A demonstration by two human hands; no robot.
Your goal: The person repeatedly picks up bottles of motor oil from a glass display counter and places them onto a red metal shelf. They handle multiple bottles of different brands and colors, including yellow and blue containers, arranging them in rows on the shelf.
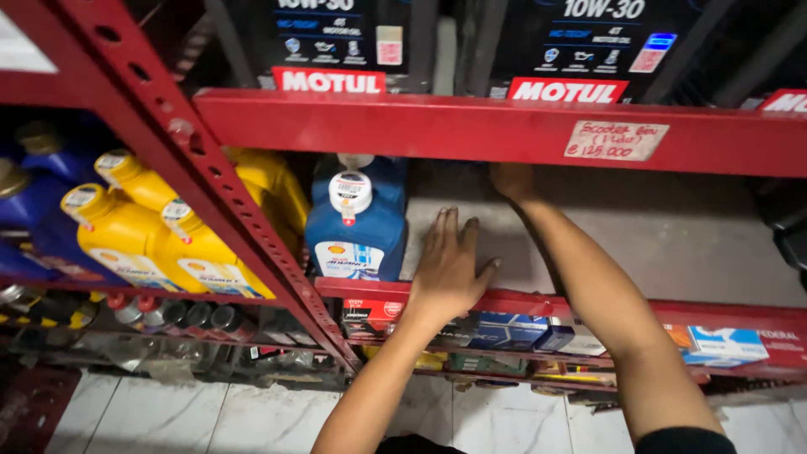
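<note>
Fingers [450, 231] of left hand [447, 273] flat on red shelf [521, 301] (beside blue bottle [357, 220])

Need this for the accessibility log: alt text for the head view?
A person's left hand rests flat on a red metal shelf beside a blue plastic oil bottle, while the right hand reaches to the shelf's back. Yellow plastic bottles stand at left.

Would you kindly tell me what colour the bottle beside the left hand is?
Blue bottle, white cap, seen in the head view.

Yellow oil bottles [134, 235] left, small boxes [504, 332] below, white floor tiles [193, 416].
</note>
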